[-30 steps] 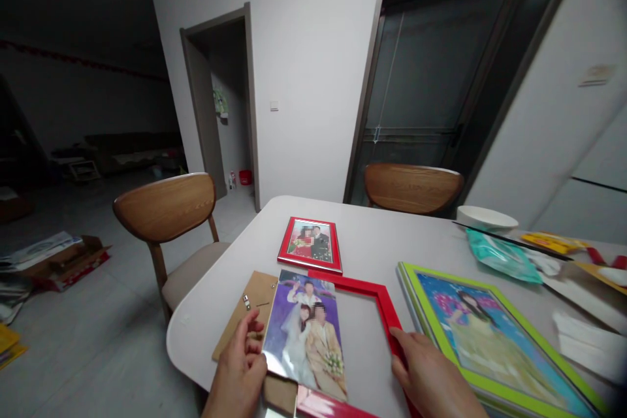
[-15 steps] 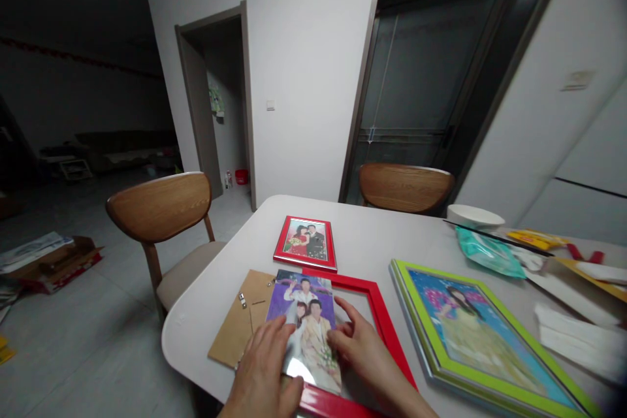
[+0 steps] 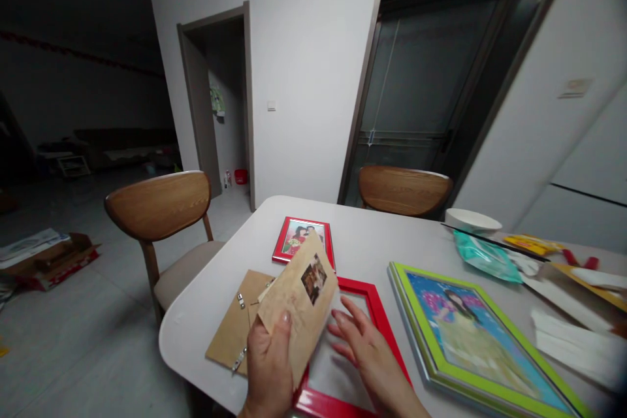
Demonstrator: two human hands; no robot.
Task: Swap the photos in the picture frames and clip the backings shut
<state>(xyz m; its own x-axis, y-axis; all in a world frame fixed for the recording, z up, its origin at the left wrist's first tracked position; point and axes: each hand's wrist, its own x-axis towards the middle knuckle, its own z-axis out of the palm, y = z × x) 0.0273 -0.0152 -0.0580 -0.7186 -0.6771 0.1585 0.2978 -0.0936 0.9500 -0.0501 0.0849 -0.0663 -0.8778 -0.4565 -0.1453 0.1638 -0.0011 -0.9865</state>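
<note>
My left hand [image 3: 272, 362] grips the lower left edge of a photo [image 3: 296, 313] raised above the table, thumb on top. Its tan, stained back faces up, with a small dark picture stuck on it. Close to the photo's right edge, my right hand [image 3: 365, 349] is open, fingers apart. Beneath both hands lies a red picture frame [image 3: 382, 320], partly covered by them. A brown backing board [image 3: 228, 326] with metal clips rests to the left. Behind the photo is a smaller red frame [image 3: 279, 245] around a picture of a couple, partly hidden.
On the right, a green frame [image 3: 424, 333] around a portrait lies on the white table [image 3: 357, 238]. Beyond it are a white bowl [image 3: 473, 219], a teal packet [image 3: 487, 258] and white tissue [image 3: 573, 346]. Wooden chairs [image 3: 159, 206] stand at the left and far sides.
The photo has been lifted off the red frame and turned, so its back shows instead of the picture. My left hand has closed on it; my right hand has come off it.
</note>
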